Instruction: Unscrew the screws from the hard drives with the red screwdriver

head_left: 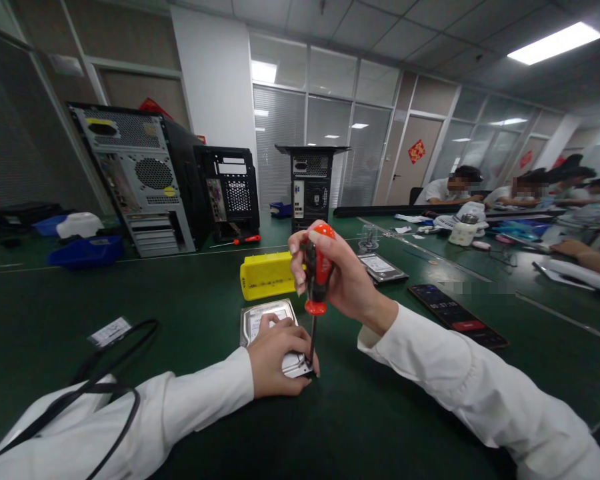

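Observation:
A silver hard drive [249,321] lies on the green table in front of me. My left hand [283,353] rests over it, fingers curled around its near right part and gripping it. My right hand [343,277] is closed around the red and black handle of a screwdriver [322,272]. The screwdriver stands nearly upright, its shaft pointing down to the drive's near right corner, beside my left fingers. Whether the tip sits in a screw is too small to tell. Just behind the drive is a yellow bin [267,275].
A second hard drive [381,267] and a phone [455,313] lie to the right. Computer cases [153,173] stand at the back, with another screwdriver [245,239] before them. A blue bin [86,252] and a black cable [97,387] are left. Several people sit far right.

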A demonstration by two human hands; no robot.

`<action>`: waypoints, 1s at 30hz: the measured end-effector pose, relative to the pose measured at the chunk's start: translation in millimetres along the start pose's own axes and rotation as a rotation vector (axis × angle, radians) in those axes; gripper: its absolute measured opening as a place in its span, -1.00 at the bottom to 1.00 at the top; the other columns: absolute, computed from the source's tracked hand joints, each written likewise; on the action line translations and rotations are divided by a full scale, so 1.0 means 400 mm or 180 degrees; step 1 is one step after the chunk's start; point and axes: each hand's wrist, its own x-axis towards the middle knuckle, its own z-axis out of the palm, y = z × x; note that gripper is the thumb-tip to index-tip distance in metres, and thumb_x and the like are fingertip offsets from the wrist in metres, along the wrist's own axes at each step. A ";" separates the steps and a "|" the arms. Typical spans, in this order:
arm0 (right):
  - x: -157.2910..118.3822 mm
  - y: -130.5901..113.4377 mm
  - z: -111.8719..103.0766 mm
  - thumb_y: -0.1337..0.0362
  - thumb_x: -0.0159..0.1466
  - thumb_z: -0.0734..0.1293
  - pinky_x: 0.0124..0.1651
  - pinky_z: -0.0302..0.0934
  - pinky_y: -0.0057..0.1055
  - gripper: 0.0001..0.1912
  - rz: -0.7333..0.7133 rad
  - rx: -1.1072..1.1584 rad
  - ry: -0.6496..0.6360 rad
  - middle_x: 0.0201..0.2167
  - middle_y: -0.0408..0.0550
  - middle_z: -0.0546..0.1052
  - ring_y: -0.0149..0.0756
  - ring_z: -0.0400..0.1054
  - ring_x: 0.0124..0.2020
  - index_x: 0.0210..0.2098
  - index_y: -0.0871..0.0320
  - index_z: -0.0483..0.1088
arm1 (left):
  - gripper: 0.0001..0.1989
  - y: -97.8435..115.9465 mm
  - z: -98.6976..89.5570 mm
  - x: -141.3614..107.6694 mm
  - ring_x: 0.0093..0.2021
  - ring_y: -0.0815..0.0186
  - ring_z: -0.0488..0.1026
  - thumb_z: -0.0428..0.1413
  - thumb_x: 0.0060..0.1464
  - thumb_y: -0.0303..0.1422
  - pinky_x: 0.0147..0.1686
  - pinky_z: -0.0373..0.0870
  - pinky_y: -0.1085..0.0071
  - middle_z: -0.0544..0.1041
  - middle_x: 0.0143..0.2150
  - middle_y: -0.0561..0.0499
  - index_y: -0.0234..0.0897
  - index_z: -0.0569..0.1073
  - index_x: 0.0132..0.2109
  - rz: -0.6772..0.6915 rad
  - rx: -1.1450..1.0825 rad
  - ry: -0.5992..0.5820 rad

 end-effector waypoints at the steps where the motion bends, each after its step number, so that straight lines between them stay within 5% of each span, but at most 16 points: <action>1: -0.001 0.000 0.001 0.22 0.21 0.26 -0.60 0.21 -0.58 -0.83 -0.0013 -0.0037 0.0018 -0.42 -0.21 0.35 -0.56 0.25 -0.60 -0.36 0.16 0.17 | -0.85 0.000 0.000 0.000 -0.15 0.19 0.36 0.24 -0.19 -0.39 -0.09 -0.07 0.18 0.52 -0.23 0.07 -0.13 0.54 -0.35 0.0001 0.0011 -0.0017; 6: -0.005 -0.005 0.002 0.11 0.23 0.23 -0.73 -0.07 -0.68 -0.79 0.0116 0.0047 0.0031 -0.62 -0.33 0.21 -0.62 -0.02 -0.75 -0.30 0.08 0.13 | -0.86 0.003 -0.002 0.001 -0.15 0.19 0.35 0.23 -0.19 -0.38 -0.10 -0.05 0.23 0.52 -0.23 0.09 -0.14 0.53 -0.36 0.0009 0.0009 -0.0057; 11: -0.004 -0.011 -0.006 -0.01 0.29 0.02 -0.64 0.07 -0.58 -0.61 0.0178 0.0200 -0.0149 -0.56 -0.22 0.24 -0.55 0.11 -0.67 -0.27 0.16 0.26 | -0.85 0.002 0.000 0.000 -0.16 0.20 0.36 0.24 -0.20 -0.42 -0.10 -0.08 0.22 0.52 -0.25 0.11 -0.13 0.53 -0.37 0.0017 -0.0078 0.0029; 19: 0.004 -0.033 -0.038 0.24 0.19 0.27 -0.47 0.29 -0.45 -0.78 -0.0482 -0.0462 -0.0322 -0.46 -0.19 0.34 -0.48 0.31 -0.55 -0.47 0.20 0.14 | -0.84 0.001 0.000 -0.001 -0.16 0.18 0.35 0.24 -0.20 -0.42 -0.09 -0.09 0.22 0.51 -0.23 0.12 -0.13 0.53 -0.35 -0.0011 -0.0083 0.0009; 23: 0.005 -0.054 -0.019 0.25 0.26 0.21 -0.55 0.21 -0.56 -0.84 -0.0291 -0.0838 -0.0567 -0.53 -0.23 0.37 -0.53 0.29 -0.62 -0.39 0.17 0.14 | -0.84 0.002 0.001 0.000 -0.15 0.18 0.36 0.23 -0.20 -0.43 -0.10 -0.08 0.22 0.50 -0.23 0.11 -0.14 0.53 -0.36 0.0000 -0.0050 -0.0029; 30: 0.006 -0.098 -0.014 0.16 0.32 0.12 -0.39 0.27 -0.53 -0.76 -0.0018 -0.1960 -0.0883 -0.42 -0.16 0.32 -0.52 0.31 -0.47 -0.31 0.21 0.27 | -0.85 0.002 0.001 -0.001 -0.13 0.15 0.36 0.23 -0.18 -0.42 -0.09 -0.09 0.19 0.51 -0.22 0.08 -0.14 0.53 -0.35 0.0011 -0.0049 -0.0048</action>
